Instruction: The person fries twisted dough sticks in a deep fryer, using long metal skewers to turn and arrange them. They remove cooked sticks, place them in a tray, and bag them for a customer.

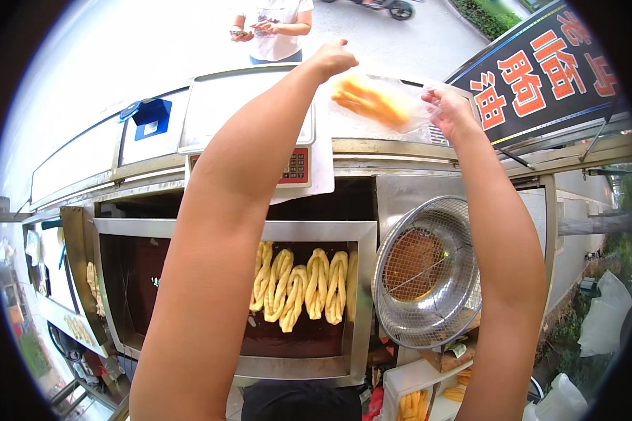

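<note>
In the head view, a clear plastic bag [402,123] with golden fried dough sticks [369,100] inside hangs over the counter, blurred by motion. My right hand [451,112] pinches the bag's right end. Beyond the bag's upper left corner is my left hand [333,59], its fingers curled; whether it grips the film does not show. Under my left forearm stands a white scale [249,105] with a red keypad. Pale twisted dough pieces [307,286] lie side by side in a dark oil pan [309,347], partly behind my left forearm.
A round wire basket [428,270] sits right of the pan. Below it, a white container [404,379] holds fried sticks. A blue box [152,118] stands on the counter's left. Across the counter is a person [272,31]; a black sign [541,70] leans at the right.
</note>
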Demonstrator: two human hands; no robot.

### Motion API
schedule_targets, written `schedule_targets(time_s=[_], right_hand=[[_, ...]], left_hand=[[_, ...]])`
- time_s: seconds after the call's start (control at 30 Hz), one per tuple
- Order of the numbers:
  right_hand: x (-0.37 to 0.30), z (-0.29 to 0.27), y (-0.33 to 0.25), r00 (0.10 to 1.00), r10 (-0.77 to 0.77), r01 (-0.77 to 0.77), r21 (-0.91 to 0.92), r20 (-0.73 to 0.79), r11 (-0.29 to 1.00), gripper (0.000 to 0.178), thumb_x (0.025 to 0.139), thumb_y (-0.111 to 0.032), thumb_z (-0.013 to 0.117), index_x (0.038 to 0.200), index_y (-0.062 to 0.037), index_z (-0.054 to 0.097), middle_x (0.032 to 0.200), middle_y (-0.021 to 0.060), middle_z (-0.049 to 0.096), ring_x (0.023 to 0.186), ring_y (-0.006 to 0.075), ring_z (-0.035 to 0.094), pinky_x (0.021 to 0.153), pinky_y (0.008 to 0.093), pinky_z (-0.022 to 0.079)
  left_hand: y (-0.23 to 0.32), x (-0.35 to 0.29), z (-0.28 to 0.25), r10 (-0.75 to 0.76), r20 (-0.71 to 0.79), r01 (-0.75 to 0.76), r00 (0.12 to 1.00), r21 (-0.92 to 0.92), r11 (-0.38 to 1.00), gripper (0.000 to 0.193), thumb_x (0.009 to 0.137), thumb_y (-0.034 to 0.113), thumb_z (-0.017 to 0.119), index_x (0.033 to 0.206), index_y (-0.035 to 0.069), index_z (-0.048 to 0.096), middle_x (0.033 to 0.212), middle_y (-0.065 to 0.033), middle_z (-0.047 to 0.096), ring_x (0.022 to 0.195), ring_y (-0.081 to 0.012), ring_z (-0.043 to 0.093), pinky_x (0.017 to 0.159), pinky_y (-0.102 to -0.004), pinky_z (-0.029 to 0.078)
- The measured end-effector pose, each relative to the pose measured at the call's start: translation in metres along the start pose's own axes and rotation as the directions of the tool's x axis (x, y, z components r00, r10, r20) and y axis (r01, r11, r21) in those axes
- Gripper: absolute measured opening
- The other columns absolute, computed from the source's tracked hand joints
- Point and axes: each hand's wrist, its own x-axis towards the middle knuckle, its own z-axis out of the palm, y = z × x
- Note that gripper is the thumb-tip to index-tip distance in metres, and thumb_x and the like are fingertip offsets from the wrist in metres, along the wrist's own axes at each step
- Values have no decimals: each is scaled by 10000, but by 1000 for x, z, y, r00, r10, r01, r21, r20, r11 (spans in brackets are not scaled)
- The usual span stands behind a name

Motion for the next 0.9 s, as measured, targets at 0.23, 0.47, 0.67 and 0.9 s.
schedule_targets(time_s=[0.23,0.47,0.67,0.9], right_hand=[[-4,-20,15,973,-220,230,-183,75,956,328,758,-207,723,1020,-35,624,1098,105,599,1067,213,533,941,299,391],[-189,-1,-31,823,-525,540,-15,217,841,374,906,-171,653,1230,2,587,998,9,634,857,57,565,746,219,464],[-379,87,72,451,-269,757,-206,851,619,228,908,-211,649,1061,-43,661,874,31,650,808,116,595,756,266,495],[-578,141,298,133,367,549,-377,921,746,477,848,-322,698,1170,21,621,942,156,696,834,237,662,756,359,518]], left_hand=[[-11,-165,-70,353,-149,-359,924,-12,933,526,857,161,632,1336,-1,487,1161,-229,609,1043,-274,635,896,-348,507],[-142,-561,-214,-82,-586,242,806,200,949,231,915,43,570,1133,-15,616,1002,-87,672,924,-149,638,847,-274,500],[-182,-916,-230,-355,-874,821,330,80,566,341,831,147,668,1138,9,615,1020,-136,642,909,-260,627,834,-348,507],[-249,-944,-304,-187,-895,820,404,264,508,491,831,237,693,1244,18,544,1265,-196,556,1222,-358,495,1019,-417,416]])
